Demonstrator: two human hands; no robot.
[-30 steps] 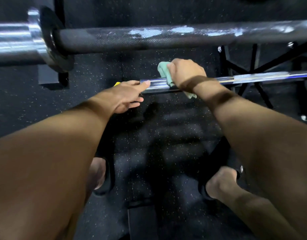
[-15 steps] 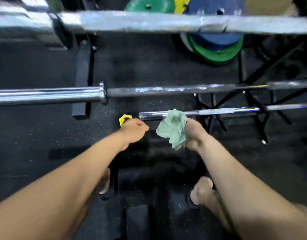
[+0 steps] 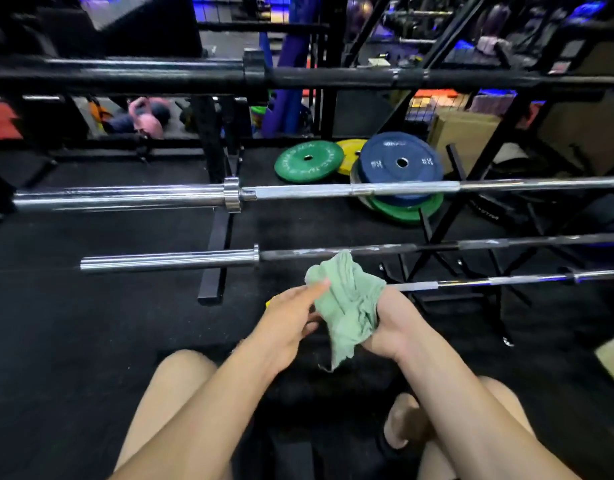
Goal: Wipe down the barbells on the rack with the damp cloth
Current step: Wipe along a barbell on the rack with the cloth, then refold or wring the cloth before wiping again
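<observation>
Now my right hand (image 3: 390, 327) grips the green cloth (image 3: 347, 306) with curled fingers, and my left hand (image 3: 291, 320) touches it with straight fingers. Just beyond, the barbells (image 3: 298, 194) lie across the rack (image 3: 215, 251), their long sides running left to right.

barbells (image 3: 333, 252) barring the forward reach

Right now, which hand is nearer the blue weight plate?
Right. The right hand, gripping the green cloth, sits below the blue plate; the left hand is farther left.
</observation>
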